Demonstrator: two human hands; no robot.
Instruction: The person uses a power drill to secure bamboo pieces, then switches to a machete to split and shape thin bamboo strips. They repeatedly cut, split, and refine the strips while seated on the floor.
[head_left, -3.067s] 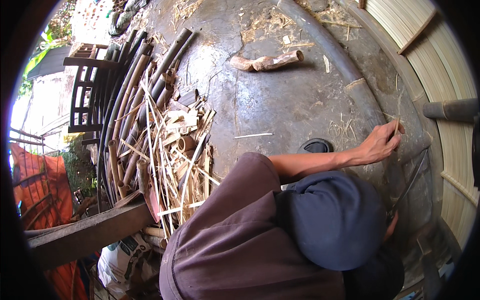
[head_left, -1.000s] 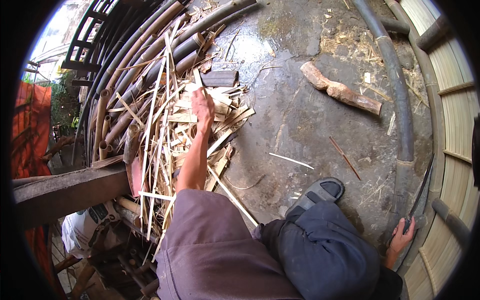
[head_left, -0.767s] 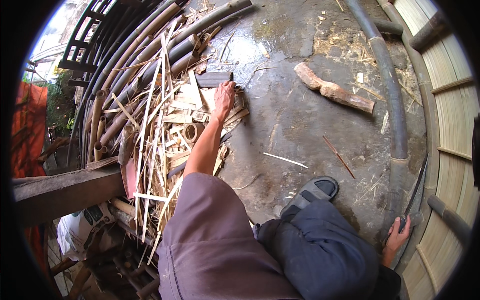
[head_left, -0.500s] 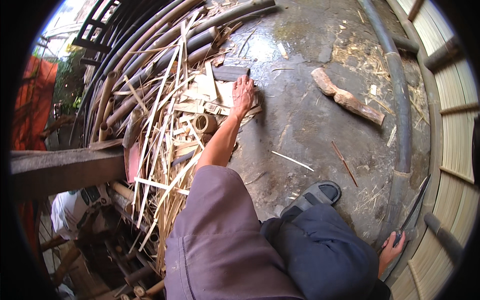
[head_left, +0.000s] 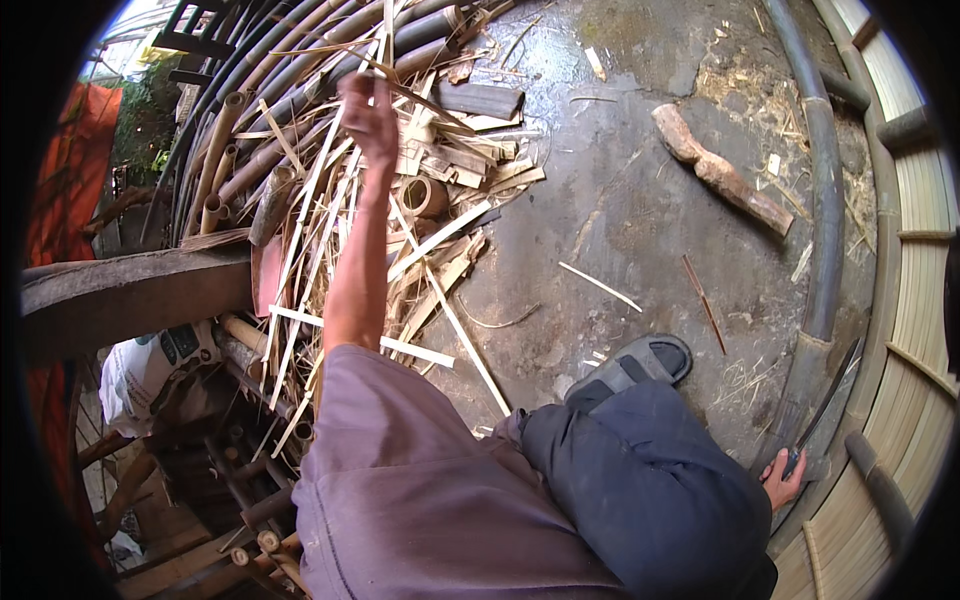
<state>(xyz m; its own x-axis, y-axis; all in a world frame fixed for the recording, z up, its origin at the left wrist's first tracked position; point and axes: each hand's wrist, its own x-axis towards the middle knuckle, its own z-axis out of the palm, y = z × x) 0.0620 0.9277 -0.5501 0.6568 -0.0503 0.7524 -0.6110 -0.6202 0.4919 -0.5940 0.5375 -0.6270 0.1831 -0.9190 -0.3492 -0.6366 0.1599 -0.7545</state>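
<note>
Lower right, right hand (head_left: 783,479) wraps the knife (head_left: 827,402) handle; upper left, left hand (head_left: 369,118), blurred, grip I can't tell, over bamboo strips (head_left: 440,240), probably light, springy, best pinched mid-length.

Left hand (head_left: 370,122) blurred, its grip unclear

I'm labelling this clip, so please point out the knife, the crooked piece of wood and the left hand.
Knife (head_left: 826,410): head view, on the blade.
Crooked piece of wood (head_left: 719,170): head view, middle of its length.
Left hand (head_left: 371,118): head view, middle of the blurred hand.
</note>
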